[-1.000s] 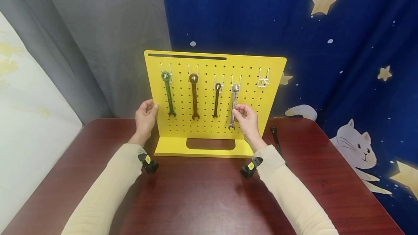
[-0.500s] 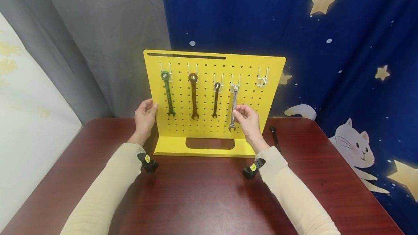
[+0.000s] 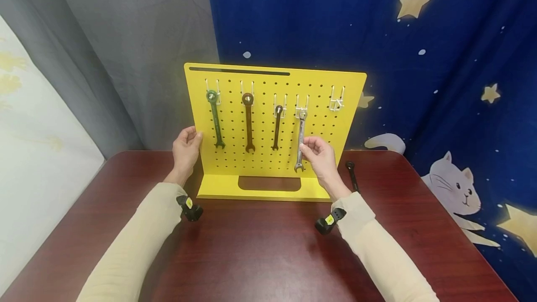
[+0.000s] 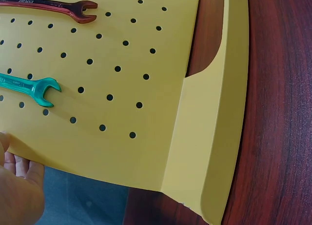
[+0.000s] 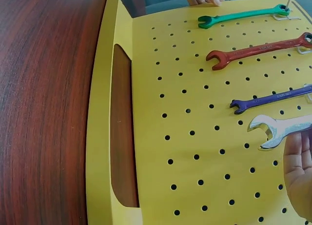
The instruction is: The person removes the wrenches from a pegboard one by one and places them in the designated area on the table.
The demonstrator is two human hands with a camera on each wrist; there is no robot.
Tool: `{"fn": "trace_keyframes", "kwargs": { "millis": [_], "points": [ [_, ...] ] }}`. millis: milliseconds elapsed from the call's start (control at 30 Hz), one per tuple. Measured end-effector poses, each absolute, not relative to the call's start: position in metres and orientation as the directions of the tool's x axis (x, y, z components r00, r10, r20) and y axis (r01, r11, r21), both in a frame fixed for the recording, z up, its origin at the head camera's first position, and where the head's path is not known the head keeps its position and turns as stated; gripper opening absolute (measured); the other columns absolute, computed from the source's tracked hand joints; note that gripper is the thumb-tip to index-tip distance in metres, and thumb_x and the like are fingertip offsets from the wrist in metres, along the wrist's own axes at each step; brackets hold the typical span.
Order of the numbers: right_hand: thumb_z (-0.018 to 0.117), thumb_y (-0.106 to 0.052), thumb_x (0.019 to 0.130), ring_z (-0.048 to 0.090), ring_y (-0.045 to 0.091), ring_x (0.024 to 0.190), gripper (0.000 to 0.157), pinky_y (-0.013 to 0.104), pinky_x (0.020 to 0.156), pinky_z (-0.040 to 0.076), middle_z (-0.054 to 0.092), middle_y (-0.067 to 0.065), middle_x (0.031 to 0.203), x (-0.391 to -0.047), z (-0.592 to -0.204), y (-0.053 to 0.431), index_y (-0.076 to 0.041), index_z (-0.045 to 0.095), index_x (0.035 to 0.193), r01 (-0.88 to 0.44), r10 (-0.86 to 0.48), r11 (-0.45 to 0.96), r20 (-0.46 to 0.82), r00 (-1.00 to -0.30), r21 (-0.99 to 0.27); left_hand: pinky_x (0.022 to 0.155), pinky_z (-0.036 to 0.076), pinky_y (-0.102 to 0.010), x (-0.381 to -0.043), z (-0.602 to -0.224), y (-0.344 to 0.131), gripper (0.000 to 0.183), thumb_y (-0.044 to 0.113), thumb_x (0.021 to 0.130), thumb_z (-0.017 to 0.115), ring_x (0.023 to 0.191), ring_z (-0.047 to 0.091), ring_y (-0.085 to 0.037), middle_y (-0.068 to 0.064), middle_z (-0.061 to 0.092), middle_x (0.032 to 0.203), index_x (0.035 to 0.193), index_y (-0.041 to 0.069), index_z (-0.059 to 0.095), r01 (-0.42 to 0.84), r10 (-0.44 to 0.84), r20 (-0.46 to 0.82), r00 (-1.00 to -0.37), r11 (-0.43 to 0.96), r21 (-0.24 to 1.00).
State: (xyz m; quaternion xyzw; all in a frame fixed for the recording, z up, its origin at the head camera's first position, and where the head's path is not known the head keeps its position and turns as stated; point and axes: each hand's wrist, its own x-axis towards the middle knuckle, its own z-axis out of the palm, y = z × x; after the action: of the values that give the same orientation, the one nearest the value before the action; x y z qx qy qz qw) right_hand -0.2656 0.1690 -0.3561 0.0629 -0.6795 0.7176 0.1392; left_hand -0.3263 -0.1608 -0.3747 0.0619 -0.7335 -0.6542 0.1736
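Observation:
A yellow pegboard (image 3: 262, 162) stands upright on the table. At its left edge my left hand (image 3: 186, 149) grips the board, thumb in front and fingers partly behind. My right hand (image 3: 320, 157) pinches a silver combination wrench (image 3: 301, 141) by its middle. The ring end of that wrench is at a white hook (image 3: 299, 102); whether it still bears on the hook I cannot tell. In the right wrist view its open jaw end points left. To its left hang a green wrench (image 3: 216, 120), a red-brown wrench (image 3: 249, 125) and a small purple wrench (image 5: 273, 99).
At the board's upper right is a white double hook (image 3: 336, 102) with no wrench on it. A black wrench (image 3: 352, 176) lies on the dark red table (image 3: 251, 246), right of the board. Grey and blue curtains (image 3: 293, 22) hang behind.
My right hand and wrist have shifted slightly right and down. The silver wrench's lower end has swung a little to the right with it. My left hand stays on the board's edge.

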Motion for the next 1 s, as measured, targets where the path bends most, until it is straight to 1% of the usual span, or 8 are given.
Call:
{"fn": "trace_keyframes", "kwargs": {
  "millis": [200,400,533,867,1000],
  "points": [
    [0.060,0.002,0.089,0.057,0.006,0.072,0.015,0.019,0.067,0.052,0.061,-0.008,0.078,-0.261,-0.354,0.170,0.008,0.057,0.102,-0.277,0.103,-0.041,0.271,-0.957,-0.960,0.102,0.041,-0.033,-0.326,-0.372,-0.161,0.041,0.021,0.095,0.055,0.121,0.051,-0.023,-0.015,0.053,0.132,0.131,0.003,0.049,0.124,-0.320,0.163,-0.933,0.139,0.983],
    [0.061,0.002,0.088,0.056,0.006,0.071,0.008,0.022,0.067,0.052,0.061,-0.008,0.077,-0.258,-0.352,0.170,0.000,0.059,0.096,-0.273,0.104,-0.042,0.267,-0.958,-0.961,0.101,0.042,-0.032,-0.327,-0.373,-0.161,0.040,0.021,0.095,0.056,0.119,0.052,-0.023,-0.014,0.053,0.130,0.130,0.004,0.050,0.121,-0.323,0.159,-0.933,0.134,0.984],
    [0.061,0.001,0.089,0.057,0.006,0.072,0.007,0.023,0.068,0.053,0.061,-0.007,0.078,-0.254,-0.350,0.171,-0.004,0.059,0.094,-0.273,0.093,-0.033,0.269,-0.959,-0.961,0.101,0.042,-0.032,-0.326,-0.372,-0.160,0.040,0.021,0.095,0.055,0.119,0.051,-0.023,-0.014,0.053,0.130,0.131,0.003,0.050,0.127,-0.323,0.166,-0.932,0.138,0.982],
    [0.060,0.004,0.088,0.058,0.005,0.071,0.014,0.019,0.066,0.053,0.062,-0.007,0.077,-0.247,-0.350,0.175,-0.010,0.060,0.089,-0.290,0.086,-0.076,0.283,-0.955,-0.954,0.102,0.042,-0.032,-0.325,-0.373,-0.160,0.040,0.022,0.095,0.055,0.121,0.051,-0.023,-0.014,0.053,0.132,0.131,0.005,0.050,0.124,-0.316,0.164,-0.934,0.142,0.982],
    [0.060,0.004,0.088,0.058,0.006,0.071,0.013,0.021,0.066,0.053,0.062,-0.006,0.077,-0.244,-0.352,0.180,-0.008,0.060,0.090,-0.288,0.096,-0.071,0.281,-0.955,-0.955,0.102,0.042,-0.032,-0.325,-0.374,-0.161,0.040,0.022,0.095,0.055,0.121,0.051,-0.022,-0.013,0.053,0.132,0.132,0.005,0.050,0.121,-0.318,0.161,-0.934,0.141,0.982]
  ]
}}
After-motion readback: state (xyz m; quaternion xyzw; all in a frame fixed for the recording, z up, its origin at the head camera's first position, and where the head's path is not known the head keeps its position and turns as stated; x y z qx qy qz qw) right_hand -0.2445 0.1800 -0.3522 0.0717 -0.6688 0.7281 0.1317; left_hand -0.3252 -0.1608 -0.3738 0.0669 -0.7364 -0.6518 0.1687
